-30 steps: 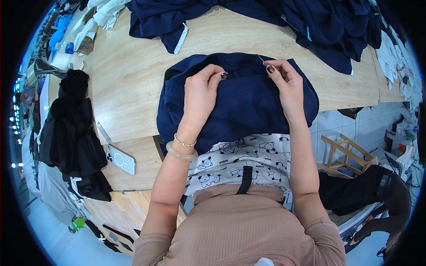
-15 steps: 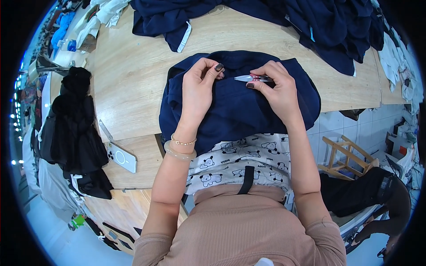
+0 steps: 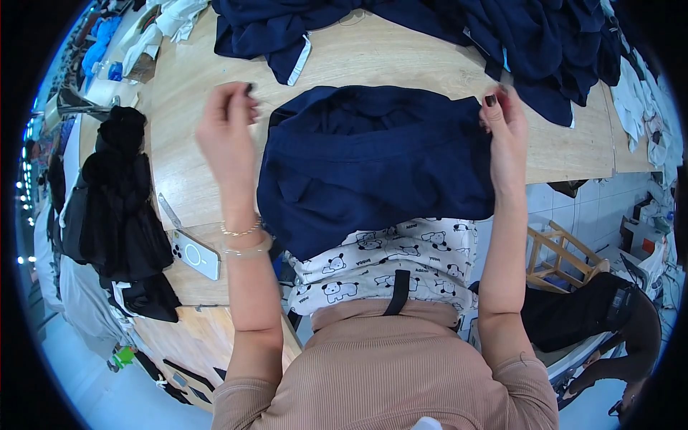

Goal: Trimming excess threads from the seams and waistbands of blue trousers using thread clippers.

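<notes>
A navy garment with a waistband-like seam lies folded on the table edge in front of me, its near part hanging over my lap. Beyond its left side, my left hand is raised with the fingers curled in a pinch. It is smeared by motion, and anything between the fingertips is too small to make out. At the garment's right edge is my right hand, closed, with the thread snips showing only as a blurred grey and red bit above the fingers. Whether these fingers also grip the fabric, I cannot tell.
More navy garments are heaped along the table's far side. A white phone and a metal ruler lie at the left, near black clothing. Rightward are a wooden stool and another person bending.
Both hands have parted from above the garment's middle, the left one going left and the right one going right with the snips. The garment's right side now looks pulled in.
</notes>
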Motion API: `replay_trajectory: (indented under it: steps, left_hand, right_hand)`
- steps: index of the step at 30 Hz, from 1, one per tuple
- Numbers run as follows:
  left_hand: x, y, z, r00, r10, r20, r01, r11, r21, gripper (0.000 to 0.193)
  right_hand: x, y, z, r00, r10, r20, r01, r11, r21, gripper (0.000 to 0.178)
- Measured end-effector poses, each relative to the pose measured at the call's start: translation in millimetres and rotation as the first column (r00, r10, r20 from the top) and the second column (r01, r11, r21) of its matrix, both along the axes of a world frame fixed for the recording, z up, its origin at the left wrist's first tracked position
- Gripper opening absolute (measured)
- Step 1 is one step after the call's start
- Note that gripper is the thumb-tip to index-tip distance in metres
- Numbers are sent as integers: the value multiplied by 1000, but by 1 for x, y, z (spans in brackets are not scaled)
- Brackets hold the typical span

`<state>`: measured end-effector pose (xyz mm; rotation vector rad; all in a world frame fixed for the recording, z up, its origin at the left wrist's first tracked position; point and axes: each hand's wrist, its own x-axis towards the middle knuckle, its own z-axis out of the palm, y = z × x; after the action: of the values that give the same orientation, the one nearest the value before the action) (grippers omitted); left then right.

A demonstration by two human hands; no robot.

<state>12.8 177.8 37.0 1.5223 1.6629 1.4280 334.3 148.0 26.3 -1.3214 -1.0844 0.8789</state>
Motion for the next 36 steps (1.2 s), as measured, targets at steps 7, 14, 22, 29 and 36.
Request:
replay_trajectory:
  steps: [7, 14, 22, 29, 36]
  left_hand:
    - [-49, -9, 19, 981, 166, -102, -159, 985, 73, 13]
    - [-4, -9, 15, 672, -644, -364, 573, 765, -294, 26]
    - [-20, 5, 20, 365, -752, -549, 556, 649, -520, 23]
    - [-48, 12, 76, 728, -662, 181, 686, 699, -203, 24]
    - [-42, -7, 106, 737, -670, 90, 670, 707, -225, 22]
  right_hand:
    - [32, 3, 13, 973, 143, 179, -124, 986, -109, 12]
    - [6, 21, 31, 520, 580, 627, -491, 803, -336, 25]
    - [36, 48, 62, 228, 813, 536, -544, 563, -623, 21]
    - [96, 45, 97, 756, 589, 287, -468, 792, -392, 21]
    - [95, 28, 109, 804, 497, 326, -461, 868, -186, 21]
